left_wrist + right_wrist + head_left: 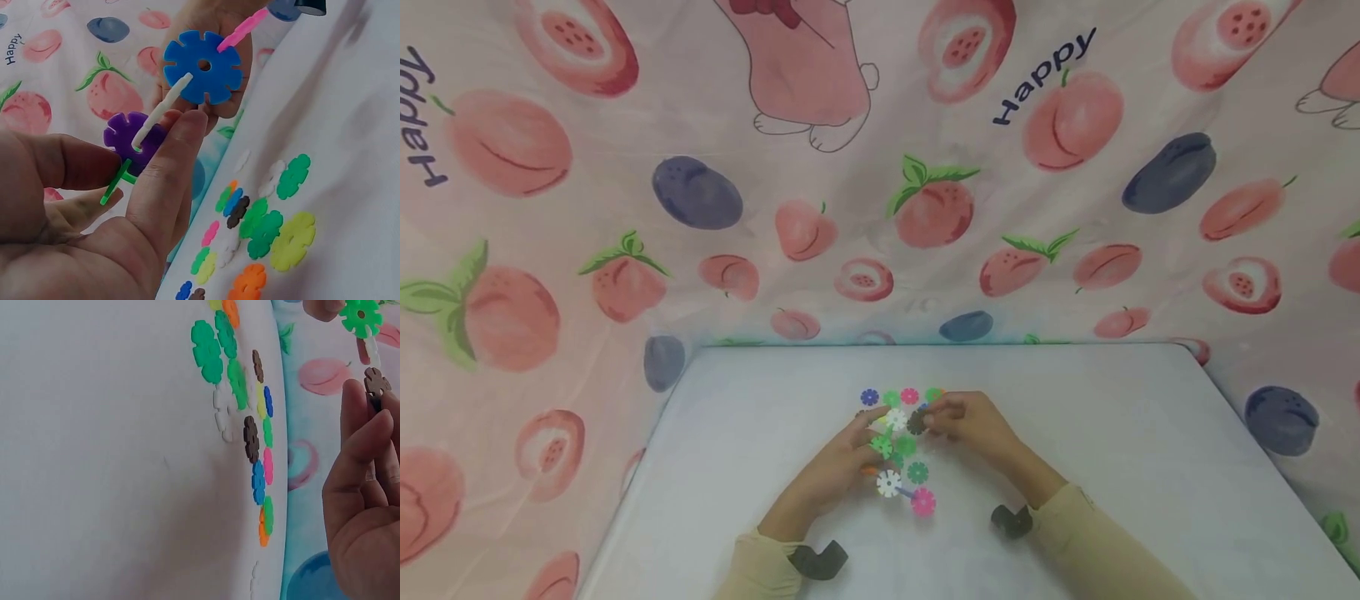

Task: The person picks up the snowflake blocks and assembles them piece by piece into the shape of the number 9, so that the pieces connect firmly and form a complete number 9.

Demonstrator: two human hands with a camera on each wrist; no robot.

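My left hand (844, 460) pinches a joined cluster of notched plastic snowflake discs between thumb and fingers. In the left wrist view, a purple disc (128, 134) and an edge-on green disc (114, 184) lie at its fingertips. A white disc (164, 109) seen edge-on links the purple disc to a blue disc (187, 53), and a pink disc (244, 29) sticks out beyond. Facing it, my right hand (976, 418) pinches a brown disc (375, 381) between thumb and finger. That disc meets a white disc (372, 350) below a green disc (361, 317); whether they are locked is unclear.
Loose discs lie flat on the white table (760, 392) beneath and beyond the hands, among them a blue disc (869, 397), a yellow disc (294, 240) and an orange disc (248, 284). A peach-printed cloth (865, 200) hangs behind the table. Dark wrist bands (1013, 521) sit near both sleeves.
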